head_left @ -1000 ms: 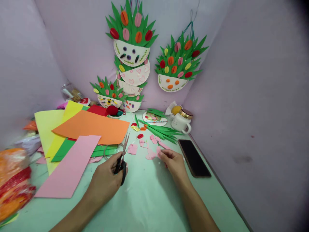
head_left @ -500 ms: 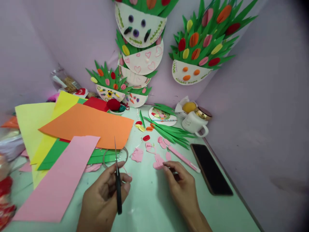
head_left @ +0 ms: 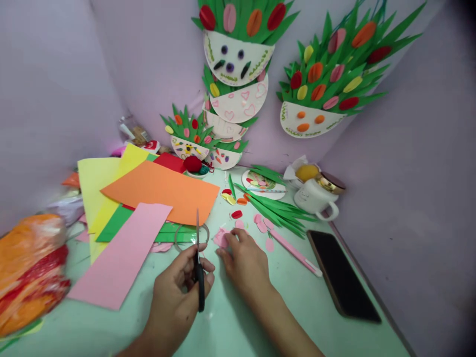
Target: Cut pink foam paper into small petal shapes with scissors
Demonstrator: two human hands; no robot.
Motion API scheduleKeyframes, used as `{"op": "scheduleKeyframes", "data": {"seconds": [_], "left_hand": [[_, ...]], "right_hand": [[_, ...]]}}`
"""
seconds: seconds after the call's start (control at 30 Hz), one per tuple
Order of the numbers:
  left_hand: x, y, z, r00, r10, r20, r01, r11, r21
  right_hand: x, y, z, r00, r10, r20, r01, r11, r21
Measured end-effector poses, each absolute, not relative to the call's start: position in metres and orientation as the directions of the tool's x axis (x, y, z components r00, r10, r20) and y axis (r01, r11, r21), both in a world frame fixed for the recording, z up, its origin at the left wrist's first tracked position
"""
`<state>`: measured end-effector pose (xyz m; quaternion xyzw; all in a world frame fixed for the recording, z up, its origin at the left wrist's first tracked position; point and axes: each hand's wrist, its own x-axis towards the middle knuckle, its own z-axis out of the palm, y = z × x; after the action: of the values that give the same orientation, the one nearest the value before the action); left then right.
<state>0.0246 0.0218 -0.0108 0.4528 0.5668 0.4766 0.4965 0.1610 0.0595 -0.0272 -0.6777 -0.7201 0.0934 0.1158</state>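
My left hand (head_left: 182, 287) is closed around black-handled scissors (head_left: 201, 285), their blades pointing up and away from me. To its right, my right hand (head_left: 247, 263) reaches over the table with fingers and thumb drawn together at a crumpled pink paper scrap (head_left: 220, 238). The fingertips touch the scrap's right side, and the hand hides part of the tabletop below it. Just behind the fingers lies another pink piece (head_left: 240, 224). Small pink ovals (head_left: 269, 244) and a pink pen (head_left: 293, 251) lie to the right of this hand. A tape roll (head_left: 179, 238) sits behind the scissors.
Coloured sheets overlap at left, with a pink strip (head_left: 124, 258) and an orange sheet (head_left: 163, 191) on top. A phone (head_left: 342, 275) lies along the right edge near a white mug (head_left: 312, 196). Green paper leaves (head_left: 277, 208) lie behind; paper-plate flower baskets (head_left: 240, 59) hang above.
My right hand has moved left from the pink cut pieces to the crumpled pink scrap. My left hand still holds the scissors. The view has shifted, bringing an orange-and-red bag further into sight.
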Motion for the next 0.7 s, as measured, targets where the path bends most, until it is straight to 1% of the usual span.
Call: {"op": "scheduleKeyframes", "data": {"seconds": [0.13, 0.2, 0.27, 0.33, 0.53, 0.7], "left_hand": [[0.023, 0.023, -0.002, -0.078, 0.991, -0.105, 0.12, 0.114, 0.986], [0.022, 0.024, 0.002, -0.08, 0.994, -0.079, 0.159, 0.091, 0.983], [0.021, 0.024, 0.005, -0.081, 0.996, -0.047, 0.189, 0.061, 0.98], [0.02, 0.024, 0.006, -0.069, 0.997, -0.016, 0.217, 0.031, 0.976], [0.021, 0.019, 0.003, -0.05, 0.995, 0.084, 0.275, -0.067, 0.959], [0.021, 0.017, 0.0, -0.034, 0.991, 0.132, 0.273, -0.117, 0.955]], "right_hand": [[0.155, 0.062, -0.027, -0.197, 0.979, -0.045, 0.978, 0.192, -0.084], [0.153, 0.064, -0.023, -0.28, 0.956, -0.09, 0.96, 0.279, -0.022], [0.154, 0.066, -0.018, -0.33, 0.937, -0.112, 0.943, 0.331, -0.005], [0.155, 0.068, -0.013, -0.351, 0.93, -0.112, 0.936, 0.353, -0.005], [0.156, 0.067, -0.009, -0.355, 0.933, -0.059, 0.935, 0.355, -0.01], [0.145, 0.061, -0.013, -0.361, 0.932, -0.042, 0.932, 0.361, 0.001]]}}
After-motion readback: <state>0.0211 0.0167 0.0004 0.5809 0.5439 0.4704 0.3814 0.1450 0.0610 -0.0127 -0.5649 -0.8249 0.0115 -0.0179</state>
